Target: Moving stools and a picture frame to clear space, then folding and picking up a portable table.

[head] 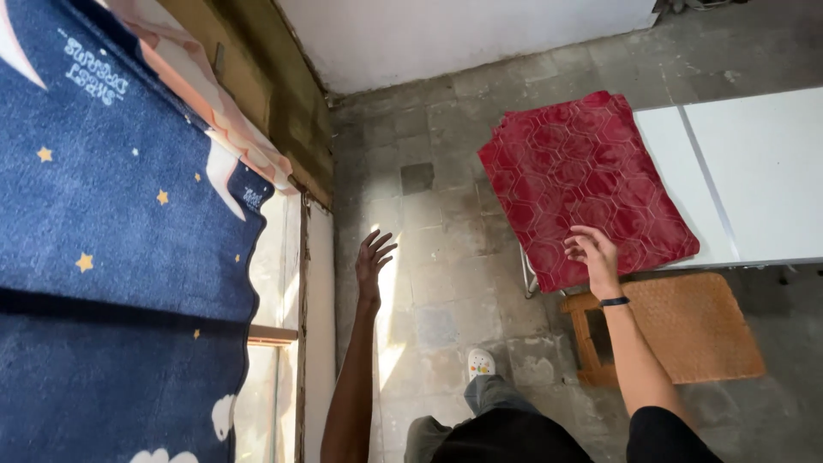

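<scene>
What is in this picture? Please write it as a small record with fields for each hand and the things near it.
left hand: open, fingers spread, in the air above the tiled floor, holding nothing
right hand: open, at the near edge of the folded red cloth
red cloth: lies on the white table, overhanging its edge
below the table: wooden stool with woven seat
left side: blue curtain with stars

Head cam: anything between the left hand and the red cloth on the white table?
Nothing but bare stone-tile floor lies between the left hand and the red cloth, as the head view shows; the right hand is at the cloth's near edge.
</scene>
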